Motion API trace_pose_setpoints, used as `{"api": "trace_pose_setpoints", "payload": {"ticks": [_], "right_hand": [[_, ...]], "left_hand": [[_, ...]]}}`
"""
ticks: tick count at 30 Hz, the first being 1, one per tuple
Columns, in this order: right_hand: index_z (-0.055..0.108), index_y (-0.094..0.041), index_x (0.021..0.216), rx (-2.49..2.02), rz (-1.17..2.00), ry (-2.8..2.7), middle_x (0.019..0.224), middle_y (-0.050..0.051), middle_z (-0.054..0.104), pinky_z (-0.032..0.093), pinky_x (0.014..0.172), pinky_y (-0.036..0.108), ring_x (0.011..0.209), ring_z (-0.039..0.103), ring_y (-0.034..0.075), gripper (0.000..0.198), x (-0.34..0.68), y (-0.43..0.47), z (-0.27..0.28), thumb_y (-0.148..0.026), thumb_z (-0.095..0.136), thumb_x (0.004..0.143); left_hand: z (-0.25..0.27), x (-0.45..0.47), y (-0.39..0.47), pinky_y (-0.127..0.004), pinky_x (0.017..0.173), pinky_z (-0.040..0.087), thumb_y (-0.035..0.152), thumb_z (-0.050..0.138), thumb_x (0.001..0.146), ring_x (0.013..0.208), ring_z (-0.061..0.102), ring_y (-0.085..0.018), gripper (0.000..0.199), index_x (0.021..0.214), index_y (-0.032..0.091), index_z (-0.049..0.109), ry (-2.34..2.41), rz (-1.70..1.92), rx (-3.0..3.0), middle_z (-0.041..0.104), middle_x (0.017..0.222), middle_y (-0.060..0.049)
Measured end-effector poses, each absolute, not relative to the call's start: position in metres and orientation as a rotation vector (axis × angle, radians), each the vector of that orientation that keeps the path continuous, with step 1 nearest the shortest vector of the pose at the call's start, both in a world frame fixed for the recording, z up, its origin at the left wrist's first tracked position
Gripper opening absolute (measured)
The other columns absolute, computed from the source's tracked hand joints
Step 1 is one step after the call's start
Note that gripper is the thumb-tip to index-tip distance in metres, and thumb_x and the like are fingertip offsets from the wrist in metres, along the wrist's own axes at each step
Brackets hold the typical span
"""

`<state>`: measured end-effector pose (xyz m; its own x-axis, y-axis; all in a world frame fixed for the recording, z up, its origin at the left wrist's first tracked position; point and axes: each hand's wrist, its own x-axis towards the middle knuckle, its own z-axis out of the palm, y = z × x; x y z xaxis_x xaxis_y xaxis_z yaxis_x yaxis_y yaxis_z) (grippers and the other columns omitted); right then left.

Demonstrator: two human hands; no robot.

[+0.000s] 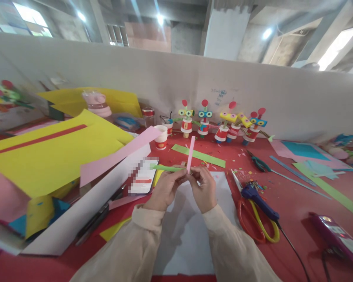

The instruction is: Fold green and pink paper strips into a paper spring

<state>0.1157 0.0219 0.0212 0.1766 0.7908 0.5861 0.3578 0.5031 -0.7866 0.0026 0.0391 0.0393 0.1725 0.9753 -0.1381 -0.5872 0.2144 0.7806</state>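
Observation:
A narrow pink paper strip (pixel 191 150) stands up from between my fingertips, pointing away from me. A narrow green paper strip (pixel 167 168) runs out to the left, meeting the pink one at my fingers. My left hand (pixel 166 188) is closed, pinching the green strip near that meeting point. My right hand (pixel 204 188), also closed, pinches at the foot of the pink strip. Fingers partly hide how the two strips join. Beneath both hands lies a white paper sheet (pixel 188 243). Just beyond them, a wider green strip (pixel 206 156) lies on the red table (pixel 288 196).
Scissors (pixel 242 219) and a blue glue gun (pixel 260 201) lie to the right, with pliers (pixel 259 160) behind. A phone (pixel 145 178) and yellow sheets (pixel 59 152) are left. Several paper-cup figures (pixel 204 125) stand by the wall, near a stack of paper cups (pixel 161 139).

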Motion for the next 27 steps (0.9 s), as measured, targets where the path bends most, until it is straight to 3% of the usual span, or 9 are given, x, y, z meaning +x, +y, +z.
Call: {"api": "trace_pose_setpoints", "payload": {"ticks": [5, 14, 27], "right_hand": [[0.061, -0.021, 0.094, -1.043, 0.461, -1.408, 0.079, 0.003, 0.057, 0.049, 0.061, 0.027, 0.069, 0.056, 0.015, 0.016, 0.1141, 0.0217, 0.0194, -0.019, 0.056, 0.079], [0.061, -0.021, 0.086, -1.094, 0.276, -1.503, 0.074, 0.001, 0.059, 0.048, 0.062, 0.026, 0.068, 0.056, 0.014, 0.011, 0.1154, 0.02, 0.0188, -0.015, 0.056, 0.079], [0.061, -0.02, 0.084, -1.069, 0.455, -1.436, 0.073, 0.001, 0.058, 0.047, 0.059, 0.027, 0.065, 0.055, 0.014, 0.007, 0.1146, 0.0211, 0.015, -0.02, 0.056, 0.08]], "left_hand": [[0.0383, 0.002, 0.0418, -0.022, 0.067, 0.047, 0.012, 0.074, 0.057, 0.063, 0.059, -0.009, 0.015, 0.069, 0.014, 0.065, 0.711, 1.214, 0.557, 0.064, 0.066, 0.002], [0.036, 0.0033, 0.0375, -0.023, 0.071, 0.046, 0.013, 0.07, 0.062, 0.068, 0.058, -0.01, 0.009, 0.068, 0.013, 0.063, 0.709, 1.204, 0.639, 0.062, 0.07, 0.0], [0.0378, 0.0064, 0.0342, -0.025, 0.07, 0.046, 0.013, 0.07, 0.061, 0.071, 0.057, -0.012, 0.01, 0.065, 0.013, 0.061, 0.73, 1.286, 0.692, 0.059, 0.07, 0.0]]}}
